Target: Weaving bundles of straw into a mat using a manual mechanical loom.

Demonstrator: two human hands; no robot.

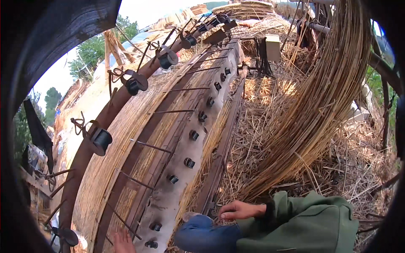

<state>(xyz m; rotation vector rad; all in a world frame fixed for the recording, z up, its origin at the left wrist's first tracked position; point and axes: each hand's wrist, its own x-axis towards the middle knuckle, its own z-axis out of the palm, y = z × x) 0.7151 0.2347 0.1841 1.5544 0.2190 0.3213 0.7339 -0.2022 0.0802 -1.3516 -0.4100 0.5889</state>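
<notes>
My left hand [123, 243] shows only in part at the lower edge, its fingers stretched out against the near end of the reed mat frame, beside a thin metal rod [125, 221]. My right hand [241, 210], in a green sleeve [310, 221], is over my bent knee in blue jeans [206, 234]. Its fingers are curled together, and nothing shows in them. Between the hands runs a long pale beam [162, 202] with several small dark wire spools [189, 162]. Left of it lies a long mat of straw-coloured reeds [105, 181].
A curved rusty pipe [114, 107] carries several larger spools [100, 140] with bent wire hooks. Thin metal rods stick out across the mat. To the right, a tall bundle of reeds [320, 101] leans over loose straw [257, 147]. A pale box [273, 47] stands at the far end.
</notes>
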